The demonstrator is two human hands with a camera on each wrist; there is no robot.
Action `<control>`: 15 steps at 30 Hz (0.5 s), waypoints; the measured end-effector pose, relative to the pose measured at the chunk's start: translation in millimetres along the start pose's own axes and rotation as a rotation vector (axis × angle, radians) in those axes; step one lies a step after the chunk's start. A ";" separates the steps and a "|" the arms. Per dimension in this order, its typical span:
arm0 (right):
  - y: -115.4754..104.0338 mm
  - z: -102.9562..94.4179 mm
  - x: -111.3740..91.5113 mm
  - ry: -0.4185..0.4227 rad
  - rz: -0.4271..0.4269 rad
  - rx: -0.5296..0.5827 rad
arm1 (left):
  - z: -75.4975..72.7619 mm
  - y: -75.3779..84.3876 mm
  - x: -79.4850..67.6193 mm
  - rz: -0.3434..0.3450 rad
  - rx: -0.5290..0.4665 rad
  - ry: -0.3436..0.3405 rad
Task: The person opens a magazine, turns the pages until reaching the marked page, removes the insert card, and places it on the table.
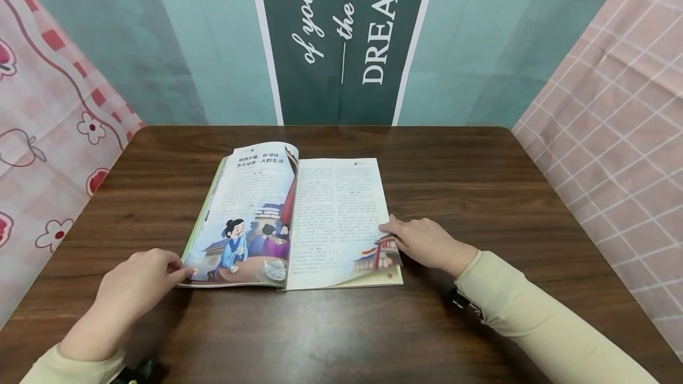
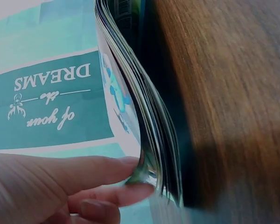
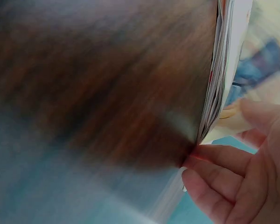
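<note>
The right hand [image 1: 427,243] pinches the right edge of the open, white-paged paper magazine [image 1: 325,218] lying leftward on the brown wood-grain counter [image 1: 480,182], spine pointing away, the left hand [image 1: 140,280] pinching its near-left corner.

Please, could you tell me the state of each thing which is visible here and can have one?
Magazine: open, lying on the table.
Left page: face up, bowed.
Right page: face up, lower right part lifted off the page beneath.
Left hand: pinches the magazine's lower left corner.
Right hand: grips the magazine's right edge.
Printed cloth: hanging behind the table.
</note>
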State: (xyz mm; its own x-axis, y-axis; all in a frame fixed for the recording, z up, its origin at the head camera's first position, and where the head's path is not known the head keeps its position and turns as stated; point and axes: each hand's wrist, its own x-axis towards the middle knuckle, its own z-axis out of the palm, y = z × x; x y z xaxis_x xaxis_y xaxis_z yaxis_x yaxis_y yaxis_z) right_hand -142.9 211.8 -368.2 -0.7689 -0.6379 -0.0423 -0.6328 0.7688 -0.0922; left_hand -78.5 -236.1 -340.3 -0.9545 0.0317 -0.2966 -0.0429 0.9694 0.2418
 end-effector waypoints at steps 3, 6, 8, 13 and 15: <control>0.4 -0.3 1.3 -0.019 0.028 0.039 | -3.9 6.6 1.3 -0.005 0.023 0.052; 0.2 -0.7 3.5 -0.022 0.065 0.077 | -6.6 24.8 3.6 0.039 0.016 0.157; 0.0 -0.7 4.9 -0.020 0.083 0.096 | -5.9 42.3 6.7 0.103 -0.005 0.223; -1.2 -1.5 6.7 -0.046 0.105 0.117 | 6.3 95.2 19.2 0.296 -0.066 0.302; -2.0 -2.1 7.0 -0.053 0.111 0.114 | 13.9 118.3 24.3 0.361 -0.092 0.305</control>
State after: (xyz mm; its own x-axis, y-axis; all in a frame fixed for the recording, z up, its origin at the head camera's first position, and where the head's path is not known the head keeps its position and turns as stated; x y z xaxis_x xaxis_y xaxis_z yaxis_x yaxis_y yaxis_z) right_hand -147.2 205.9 -366.2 -0.8259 -0.5528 -0.1110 -0.5271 0.8268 -0.1962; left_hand -102.7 -117.3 -331.7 -0.9556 0.2762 0.1029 0.2946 0.8834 0.3643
